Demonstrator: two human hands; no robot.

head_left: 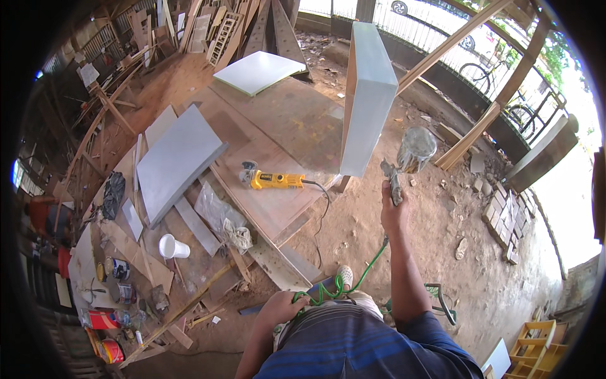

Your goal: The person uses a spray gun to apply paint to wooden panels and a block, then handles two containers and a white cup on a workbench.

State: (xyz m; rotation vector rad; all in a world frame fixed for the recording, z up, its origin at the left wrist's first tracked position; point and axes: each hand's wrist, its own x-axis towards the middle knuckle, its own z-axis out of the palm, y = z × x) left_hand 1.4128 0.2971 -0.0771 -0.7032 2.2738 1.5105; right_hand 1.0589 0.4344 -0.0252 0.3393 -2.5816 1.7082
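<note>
My right hand [396,211] is closed round the handle of a spray gun [392,180] with a paint-smeared cup [417,146] on top. A green air hose [374,260] runs from the gun back towards my waist. Down by my waist, my left hand [282,307] is closed on coils of that hose. Ahead and a little left of the gun, apart from it, a pale grey box-shaped panel [371,104] stands upright at the edge of the worktable [252,145]. Its narrow side faces me.
A yellow angle grinder [276,181] lies on the table with its cord hanging off. Grey panel [177,161] and white panel [259,71] rest left and behind. A white cup [173,246], paint cans [117,268] and scraps crowd the left. Stacked pavers [508,218] and slanted posts [470,136] stand right.
</note>
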